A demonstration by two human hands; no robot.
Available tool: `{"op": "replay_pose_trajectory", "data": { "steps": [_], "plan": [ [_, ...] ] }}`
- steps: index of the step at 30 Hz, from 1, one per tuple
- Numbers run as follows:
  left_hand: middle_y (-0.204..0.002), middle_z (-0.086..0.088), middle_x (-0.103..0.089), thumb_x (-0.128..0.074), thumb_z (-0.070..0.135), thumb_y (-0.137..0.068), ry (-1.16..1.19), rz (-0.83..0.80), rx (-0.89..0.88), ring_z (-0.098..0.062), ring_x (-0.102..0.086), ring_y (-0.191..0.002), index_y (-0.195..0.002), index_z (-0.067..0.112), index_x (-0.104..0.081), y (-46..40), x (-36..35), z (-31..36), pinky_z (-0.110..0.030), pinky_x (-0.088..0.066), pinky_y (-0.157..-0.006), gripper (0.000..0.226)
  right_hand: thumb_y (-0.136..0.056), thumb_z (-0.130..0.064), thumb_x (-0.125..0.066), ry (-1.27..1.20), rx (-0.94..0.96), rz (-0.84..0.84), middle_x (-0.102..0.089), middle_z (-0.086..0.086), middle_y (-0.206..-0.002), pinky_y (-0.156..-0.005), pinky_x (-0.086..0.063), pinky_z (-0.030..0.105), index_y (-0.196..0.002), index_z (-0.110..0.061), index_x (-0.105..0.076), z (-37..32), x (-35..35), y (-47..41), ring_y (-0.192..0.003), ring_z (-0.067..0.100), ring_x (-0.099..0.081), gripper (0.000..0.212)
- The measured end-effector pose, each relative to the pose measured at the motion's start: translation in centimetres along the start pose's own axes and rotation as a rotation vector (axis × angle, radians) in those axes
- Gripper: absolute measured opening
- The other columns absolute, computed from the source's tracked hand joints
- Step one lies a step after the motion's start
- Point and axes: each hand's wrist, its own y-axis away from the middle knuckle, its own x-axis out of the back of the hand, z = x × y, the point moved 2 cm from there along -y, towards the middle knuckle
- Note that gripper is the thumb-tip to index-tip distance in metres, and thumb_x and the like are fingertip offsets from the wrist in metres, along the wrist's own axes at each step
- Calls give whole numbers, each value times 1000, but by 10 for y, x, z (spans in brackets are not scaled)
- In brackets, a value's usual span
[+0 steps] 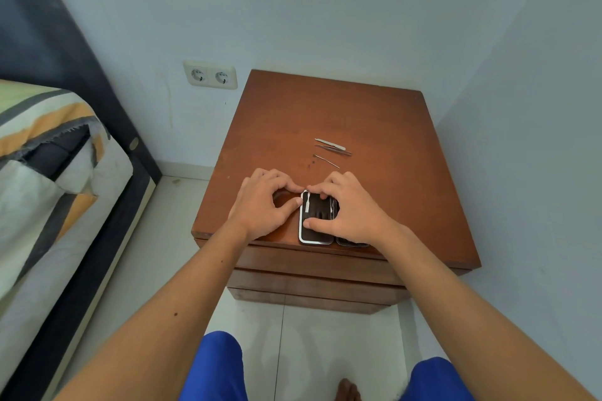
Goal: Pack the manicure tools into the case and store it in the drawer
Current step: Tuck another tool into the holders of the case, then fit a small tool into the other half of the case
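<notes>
A small black manicure case (317, 216) with a silver rim lies open near the front edge of the brown nightstand (374, 127). A silver tool (306, 203) sits in its left slot. My left hand (260, 208) touches the case's left edge with thumb and forefinger curled toward it. My right hand (350, 208) lies over the case, thumb pressing its lower part, fingers at its top edge. The case's other half (351, 242) is mostly hidden under my right hand. Three loose silver tools lie farther back: a file (329, 143), tweezers (334, 150) and a thin pick (326, 161).
The nightstand's drawer fronts (312, 273) below the top are closed. A bed (49, 179) with a striped cover stands at the left. A double wall socket (210, 75) is on the wall behind. White walls close in at the back and right. Pale floor tiles lie below.
</notes>
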Motion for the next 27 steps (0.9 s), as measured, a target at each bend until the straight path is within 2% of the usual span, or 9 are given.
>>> {"op": "replay_pose_trajectory", "data": {
  "steps": [5,12,15,17,22,25,27],
  "plan": [
    [-111,25,-64,-72,47,-92,-6,4,-1,-4,-46,-111,-103,41,-73,0,0,0,-33,-31,-96,12,-76,-59,-82,19,31,3,-52,-9,-112,-95,-41,25,-135,-25,-67,-2,-2,7,-105,14,-43,70],
    [-112,25,-63,-71,45,-93,-10,0,3,-4,-45,-111,-105,40,-73,1,0,1,-31,-29,-96,13,-71,-65,-79,33,44,-59,-47,-13,-114,-97,-42,28,-128,-35,-65,-4,-1,10,-107,15,-41,66],
    [-112,25,-63,-71,46,-93,-9,3,3,-4,-45,-112,-106,39,-73,0,0,2,-31,-29,-95,14,-72,-66,-77,-2,32,-53,-50,-14,-111,-97,-41,28,-127,-36,-67,-2,2,9,-107,15,-42,63],
    [-111,24,-63,-72,46,-93,-8,7,-3,-4,-46,-111,-105,40,-74,0,0,2,-31,-29,-95,14,-77,-61,-77,-62,-2,16,-56,-16,-107,-96,-43,28,-122,-35,-71,3,6,5,-106,13,-45,52],
    [-112,24,-64,-72,46,-92,-4,11,0,-5,-46,-111,-105,38,-74,0,0,1,-32,-31,-96,15,-92,-34,-76,-89,-175,263,-66,-18,-95,-85,-44,33,-103,-33,-77,24,27,-23,-96,12,-55,12],
    [-112,24,-64,-73,45,-92,-1,17,1,-5,-47,-111,-104,37,-74,0,0,1,-31,-30,-95,15,-92,-30,-74,-66,-264,314,-68,-13,-89,-87,-53,39,-95,-32,-79,33,34,-44,-92,17,-63,6],
    [-111,25,-64,-73,45,-91,-2,20,6,-5,-47,-111,-104,37,-74,0,-1,1,-30,-30,-95,15,-92,-31,-75,-16,-295,268,-68,-9,-90,-90,-53,41,-94,-30,-80,33,32,-57,-95,22,-64,6]
  ]
}}
